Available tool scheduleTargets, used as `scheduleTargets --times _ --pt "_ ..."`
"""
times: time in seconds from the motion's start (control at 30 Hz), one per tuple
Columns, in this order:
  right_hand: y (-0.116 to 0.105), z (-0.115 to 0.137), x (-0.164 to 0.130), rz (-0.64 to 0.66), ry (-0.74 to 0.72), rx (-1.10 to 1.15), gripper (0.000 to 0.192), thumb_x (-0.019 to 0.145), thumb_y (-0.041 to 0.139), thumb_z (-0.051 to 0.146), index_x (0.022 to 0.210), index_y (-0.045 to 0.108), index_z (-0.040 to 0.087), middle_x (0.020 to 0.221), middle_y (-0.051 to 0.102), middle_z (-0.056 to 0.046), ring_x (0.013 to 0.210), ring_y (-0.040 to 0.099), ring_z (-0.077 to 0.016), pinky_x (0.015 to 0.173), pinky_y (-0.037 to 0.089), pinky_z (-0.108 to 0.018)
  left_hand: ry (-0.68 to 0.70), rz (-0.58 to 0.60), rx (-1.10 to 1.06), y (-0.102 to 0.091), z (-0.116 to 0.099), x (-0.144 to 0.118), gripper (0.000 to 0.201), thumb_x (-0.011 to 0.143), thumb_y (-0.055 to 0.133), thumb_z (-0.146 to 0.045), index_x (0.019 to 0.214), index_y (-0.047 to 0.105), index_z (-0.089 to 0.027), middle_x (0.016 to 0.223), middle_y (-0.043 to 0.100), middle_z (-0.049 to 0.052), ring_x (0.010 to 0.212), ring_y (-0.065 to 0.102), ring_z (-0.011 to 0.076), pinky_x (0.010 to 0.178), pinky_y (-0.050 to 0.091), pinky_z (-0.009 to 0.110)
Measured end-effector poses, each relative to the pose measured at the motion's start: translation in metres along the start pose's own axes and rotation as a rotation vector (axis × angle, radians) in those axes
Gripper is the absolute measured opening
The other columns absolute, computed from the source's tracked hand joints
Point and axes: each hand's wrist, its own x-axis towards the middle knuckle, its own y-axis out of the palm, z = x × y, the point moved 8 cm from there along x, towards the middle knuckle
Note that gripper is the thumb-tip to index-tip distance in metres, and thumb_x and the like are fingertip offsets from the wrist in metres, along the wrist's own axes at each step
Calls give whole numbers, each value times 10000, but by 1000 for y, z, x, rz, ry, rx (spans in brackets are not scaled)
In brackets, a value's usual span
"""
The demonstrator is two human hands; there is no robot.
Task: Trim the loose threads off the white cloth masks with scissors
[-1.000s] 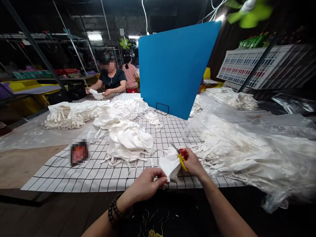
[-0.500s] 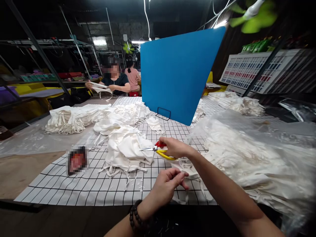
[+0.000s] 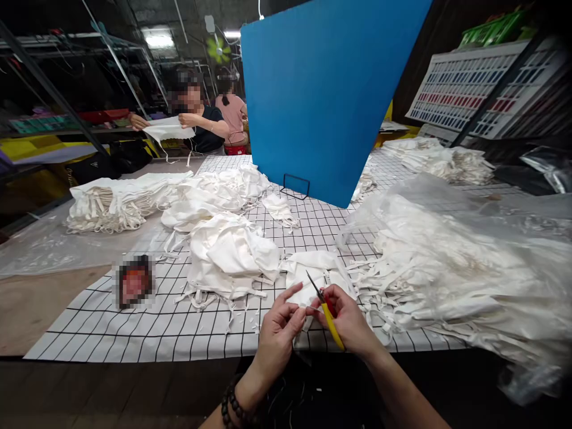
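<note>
My right hand (image 3: 351, 319) grips small scissors (image 3: 325, 307) with yellow and red handles, blades pointing up and left. Close beside it, my left hand (image 3: 279, 330) pinches the edge of a white cloth piece (image 3: 315, 271) lying on the black-and-white grid table cover (image 3: 147, 328). A beaded bracelet sits on my left wrist. A heap of white cloth pieces (image 3: 230, 256) lies just left of the hands. A bigger pile of white pieces in clear plastic (image 3: 451, 268) spreads out on the right.
A blue divider board (image 3: 322, 95) stands upright mid-table. Across the table a person (image 3: 196, 116) holds up a white piece, with another person behind. A stack of white pieces (image 3: 111, 202) lies far left; a colour-swatch rack (image 3: 473, 89) stands at right.
My right hand drew back from over the left heap to the table's front edge, still holding the scissors. A white piece now lies before me and my left hand pinches it.
</note>
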Motion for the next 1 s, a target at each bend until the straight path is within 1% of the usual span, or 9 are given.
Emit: scheduleTargets --times 0.03,0.1,0.17,0.23,0.3,0.4,0.53,0.7,1.0 --pt "0 -1 1 -42 -18 -14 392 670 823 333 831 480 233 900 646 -10 798 617 -165 730 500 -295 -70 50 -107 6 6 1 298 852 610 -427 819 746 -164 1220 604 136 710 569 146 570 439 262" --pt "-2 -4 5 -75 -22 -24 399 662 826 339 823 476 234 863 636 -7 763 606 -165 695 493 -289 -209 115 -330 16 18 1 287 821 643 -414 838 729 -140 1034 666 118 452 341 35 429 298 216" --pt "-6 -6 8 -41 7 -12 409 660 821 358 818 465 236 822 630 -2 734 598 -166 673 485 -289 -267 112 -478 21 27 4 279 790 680 -403 826 698 -127 856 665 75 424 260 15 420 257 201" --pt "-14 -6 4 -12 33 -15 396 680 801 363 823 453 240 830 630 0 733 590 -163 672 476 -286 -246 85 -519 21 31 9 286 773 703 -414 799 654 -134 793 648 49 447 355 36 449 317 207" --pt "-31 2 -6 -58 35 -101 371 704 779 353 828 446 244 841 617 9 720 569 -152 658 459 -272 -190 88 -453 20 30 15 294 791 691 -433 796 620 -148 798 640 40 500 457 69 496 384 226" --pt "-50 21 -28 -122 40 -427 346 699 765 342 828 457 250 754 561 34 656 514 -148 607 424 -266 -58 109 -196 17 22 20 257 868 621 -408 809 624 -158 785 597 30 641 544 118 613 440 247" --pt "-49 38 -45 -76 107 -809 350 653 753 322 901 513 263 775 590 14 692 533 -189 610 426 -294 79 164 72 17 8 22 247 931 539 -349 786 622 -167 769 550 24 726 543 140 689 428 253" --pt "-40 35 -41 -71 142 -911 316 647 714 308 892 518 266 830 636 -6 719 573 -210 637 437 -317 131 247 225 20 7 22 249 955 486 -330 814 618 -173 772 553 34 727 520 155 680 401 264" --pt "-29 34 -30 7 140 -938 345 666 735 422 882 517 265 775 618 0 680 563 -200 626 423 -308 162 281 236 19 7 23 209 956 483 -282 810 595 -182 780 564 32 742 534 159 684 390 265"
